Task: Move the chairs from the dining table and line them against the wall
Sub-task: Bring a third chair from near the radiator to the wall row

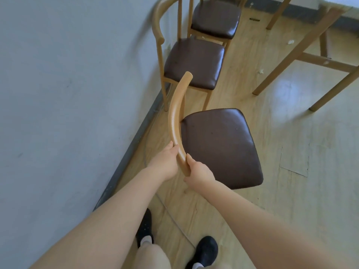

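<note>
You've got the chair [217, 144] by its curved back rail [175, 121], left hand [165, 164] & right hand [200, 171] both w/ fingers wrapped round the near end, prob. to steer it. It sits near the wall [68, 94], behind two chairs [194, 61] already lined up. Open floor [291, 152] on the right; dining surface legs [291, 55] well apart.

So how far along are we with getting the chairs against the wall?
Two wooden chairs with dark brown cushioned seats, the nearer chair and the farther chair, already stand in a row along the grey wall. A third matching chair is in hand: left hand and right hand grip its curved backrest. It is not yet in line. The view shows no other chairs at the wooden table.
</note>
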